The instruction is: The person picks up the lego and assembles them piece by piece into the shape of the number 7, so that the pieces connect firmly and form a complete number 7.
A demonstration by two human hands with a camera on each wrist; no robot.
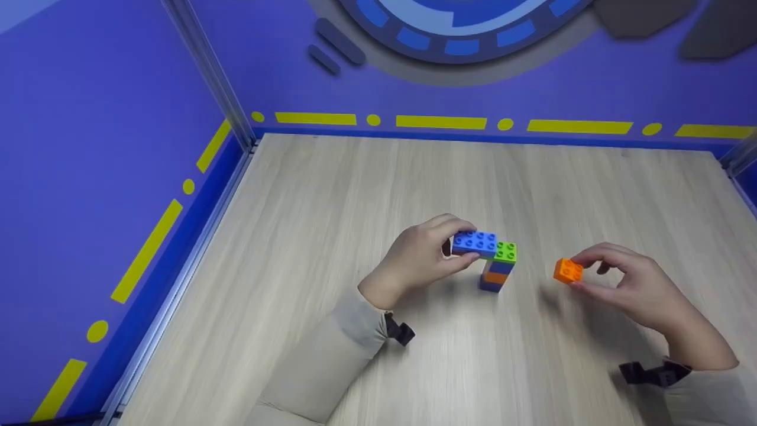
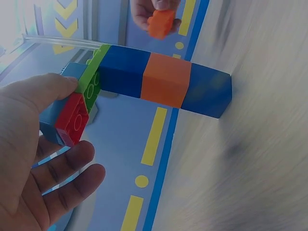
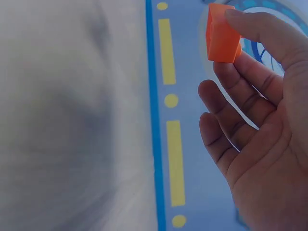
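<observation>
In the head view a tower of toy building bricks stands near the table's middle: a dark blue brick [image 2: 210, 90] lowest, then an orange brick [image 2: 166, 79], another dark blue brick [image 2: 124, 70] and a green brick [image 1: 506, 251]. A lighter blue brick [image 1: 475, 242] sits at the top and juts out leftward. Under its overhang a red brick [image 2: 72, 120] shows in the left wrist view. My left hand [image 1: 421, 251] pinches the lighter blue brick between thumb and fingers. To the tower's right, my right hand [image 1: 636, 287] pinches a loose orange brick [image 1: 568, 271] above the table.
The pale wood-grain table [image 1: 355, 195] lies under both hands. Blue panels with yellow marks [image 1: 440, 122] rise at the back and on the left, with a metal frame post [image 1: 207, 65] at the corner.
</observation>
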